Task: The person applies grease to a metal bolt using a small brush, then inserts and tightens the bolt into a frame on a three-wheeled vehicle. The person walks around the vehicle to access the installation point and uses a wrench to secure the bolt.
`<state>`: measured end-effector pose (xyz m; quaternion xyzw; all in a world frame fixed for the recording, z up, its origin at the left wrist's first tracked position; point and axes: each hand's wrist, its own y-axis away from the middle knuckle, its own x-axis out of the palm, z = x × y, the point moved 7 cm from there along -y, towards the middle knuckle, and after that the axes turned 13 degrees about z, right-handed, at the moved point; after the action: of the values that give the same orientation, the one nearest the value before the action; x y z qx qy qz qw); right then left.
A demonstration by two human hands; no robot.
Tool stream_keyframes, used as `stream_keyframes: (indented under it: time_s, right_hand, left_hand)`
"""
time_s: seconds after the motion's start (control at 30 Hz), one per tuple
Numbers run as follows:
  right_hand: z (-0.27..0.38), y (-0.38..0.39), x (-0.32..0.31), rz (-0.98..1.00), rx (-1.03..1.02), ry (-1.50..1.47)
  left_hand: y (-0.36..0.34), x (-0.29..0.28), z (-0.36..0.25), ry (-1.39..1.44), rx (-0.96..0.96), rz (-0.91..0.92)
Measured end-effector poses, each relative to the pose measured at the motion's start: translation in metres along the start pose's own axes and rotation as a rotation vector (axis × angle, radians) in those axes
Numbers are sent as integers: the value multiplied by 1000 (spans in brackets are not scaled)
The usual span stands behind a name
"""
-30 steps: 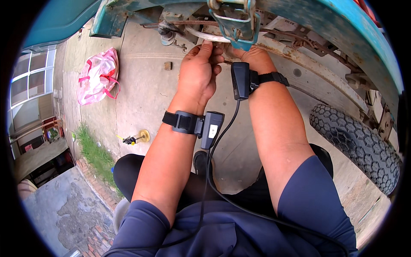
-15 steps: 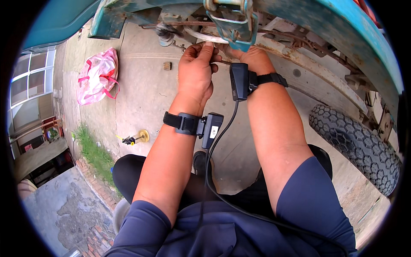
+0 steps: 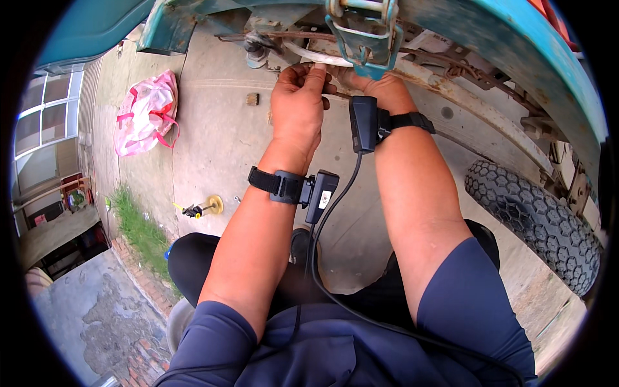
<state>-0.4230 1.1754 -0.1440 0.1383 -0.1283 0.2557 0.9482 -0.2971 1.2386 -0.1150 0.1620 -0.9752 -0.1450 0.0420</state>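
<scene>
My left hand (image 3: 298, 106) reaches up under a teal vehicle body (image 3: 516, 45), fingers curled around a thin pale rod or cable (image 3: 309, 55) that runs below the frame. My right hand (image 3: 374, 87) sits just to its right, pressed up beneath a teal metal bracket (image 3: 364, 35); its fingers are mostly hidden behind the bracket and the left hand, so its grip is unclear. Both wrists carry black strapped devices joined by a cable.
A knobbly black tyre (image 3: 538, 222) stands at the right. On the concrete ground lie a pink and white bag (image 3: 147, 115), a small yellow and black tool (image 3: 203, 208) and a small block (image 3: 252, 99). Grass and a brick edge run along the left.
Both hands stay at the same spot under the frame; the left hand has shifted slightly upward and its fingers have worked along the rod.
</scene>
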Motion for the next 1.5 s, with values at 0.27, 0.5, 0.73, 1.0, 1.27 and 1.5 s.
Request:
stream_keyframes:
  time_s: [0.27, 0.5, 0.73, 1.0, 1.27, 1.5]
  right_hand:
    - [5, -1, 0, -33, 141, 112]
    - [-20, -10, -12, -20, -27, 107]
    - [-38, -18, -17, 6, 29, 178]
    - [-37, -15, -11, 47, -49, -3]
    - [-26, -12, -14, 10, 4, 176]
    - [-52, -24, -22, 28, -19, 231]
  left_hand:
    - [0, 2, 15, 492, -189, 131]
    - [6, 4, 4, 104, -100, 25]
    - [-2, -1, 13, 454, -154, 145]
    - [6, 7, 13, 496, -253, 150]
    - [1, 4, 1, 77, -31, 1]
    - [1, 7, 13, 508, -176, 158]
